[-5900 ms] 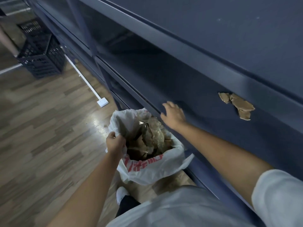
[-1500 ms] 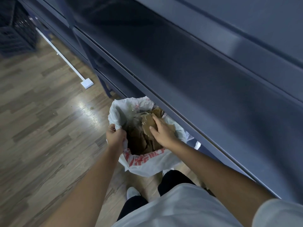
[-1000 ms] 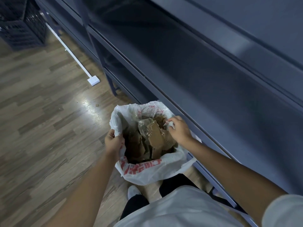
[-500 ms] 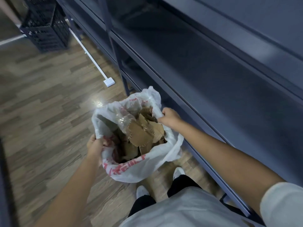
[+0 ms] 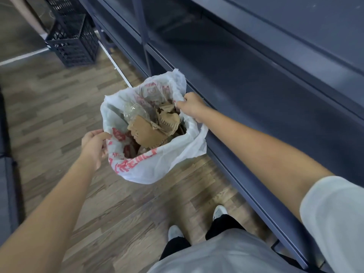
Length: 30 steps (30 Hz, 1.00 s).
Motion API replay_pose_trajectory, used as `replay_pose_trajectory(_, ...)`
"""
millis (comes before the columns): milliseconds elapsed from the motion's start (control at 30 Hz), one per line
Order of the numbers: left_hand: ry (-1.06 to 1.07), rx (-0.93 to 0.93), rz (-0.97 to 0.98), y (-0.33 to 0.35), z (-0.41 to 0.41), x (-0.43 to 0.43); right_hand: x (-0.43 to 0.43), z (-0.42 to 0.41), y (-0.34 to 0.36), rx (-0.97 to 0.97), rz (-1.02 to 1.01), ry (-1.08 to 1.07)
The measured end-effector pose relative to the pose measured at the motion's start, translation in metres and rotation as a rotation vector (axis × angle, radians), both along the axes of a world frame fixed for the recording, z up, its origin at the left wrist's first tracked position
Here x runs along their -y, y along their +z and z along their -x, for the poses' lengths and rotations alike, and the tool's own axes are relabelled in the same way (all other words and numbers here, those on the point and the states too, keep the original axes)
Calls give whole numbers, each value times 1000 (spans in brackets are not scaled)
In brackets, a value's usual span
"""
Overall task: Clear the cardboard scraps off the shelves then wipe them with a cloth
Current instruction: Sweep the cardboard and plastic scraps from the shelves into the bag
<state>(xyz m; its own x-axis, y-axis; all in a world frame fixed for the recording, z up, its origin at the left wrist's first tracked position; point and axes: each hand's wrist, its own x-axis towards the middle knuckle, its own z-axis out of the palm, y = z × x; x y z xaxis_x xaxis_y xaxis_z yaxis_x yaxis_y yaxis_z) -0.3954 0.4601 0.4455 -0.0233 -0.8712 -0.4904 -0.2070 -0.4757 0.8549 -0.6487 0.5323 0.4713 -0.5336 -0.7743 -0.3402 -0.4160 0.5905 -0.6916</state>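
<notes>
Holding a white plastic bag [image 5: 149, 168] open at its mouth, the person is standing on the wooden floor [image 5: 49, 115] alongside the dark blue shelves [image 5: 256, 85]. The left grip [image 5: 94, 146] is pinching the near-left edge of the bag rim, with thumb and fingers closing on the plastic. The right grip [image 5: 192, 108] is gripping the far-right edge of the rim, its fingers curling round a bunched fold of the bag, just beside the front rail of a lower shelf. The bag is hanging between both grips, above the floor, with red print showing on its near side. The cardboard scraps [image 5: 149, 131] are lying inside the bag: torn brown pieces with corrugated edges, piling up close to the rim. A crumpled piece of clear film [image 5: 136, 111] is resting against the scraps on the far-left side of the bag. Two white shoes [image 5: 219, 211] are pointing forward on the floor below the bag. A black slatted crate [image 5: 72, 42] is standing on the floor farther along, near the shelving frame.
</notes>
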Motion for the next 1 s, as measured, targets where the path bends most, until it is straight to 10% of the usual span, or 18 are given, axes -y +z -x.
replay_pose_trajectory(467, -218, 47, -142, -36, -17, -27, -5, 6, -34, 106, -1, 18)
replay_pose_trajectory(1000, -99, 46, -246, -330, 9, -81, -24, 30, -337, -105, -225, 96)
